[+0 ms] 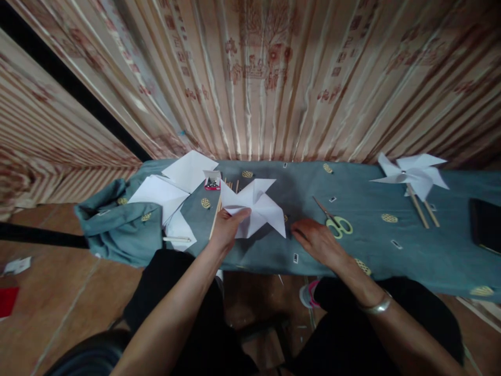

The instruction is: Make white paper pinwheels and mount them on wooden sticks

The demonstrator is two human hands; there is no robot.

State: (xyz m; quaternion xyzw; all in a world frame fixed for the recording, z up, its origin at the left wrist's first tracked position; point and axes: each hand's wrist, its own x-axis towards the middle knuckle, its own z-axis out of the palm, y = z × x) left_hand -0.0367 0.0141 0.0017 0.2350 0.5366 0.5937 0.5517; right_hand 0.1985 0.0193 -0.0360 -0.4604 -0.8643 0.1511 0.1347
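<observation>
My left hand (pixel 226 228) pinches a white paper pinwheel (pixel 265 210) near its centre, thumb on top, above the cloth-covered table. To the right of the pinwheel and apart from it is my right hand (pixel 318 243). Its fingers are curled together, and anything between them is too small or hidden to make out. Scissors (pixel 340 226) with light green handles lie just beyond that hand. Behind my left hand stands a small open box (pixel 212 180) with shiny little pieces inside. Several thin wooden sticks (pixel 216 213) lie partly hidden under the pinwheel.
White paper sheets (pixel 158 194) lie at the left, with a pen-like stick (pixel 177 239) on them. Another pinwheel (pixel 420 175) rests at the right beside wooden sticks (pixel 418 206). A dark flat object (pixel 485 224) lies at the right edge. A patterned curtain (pixel 258 78) hangs behind the table.
</observation>
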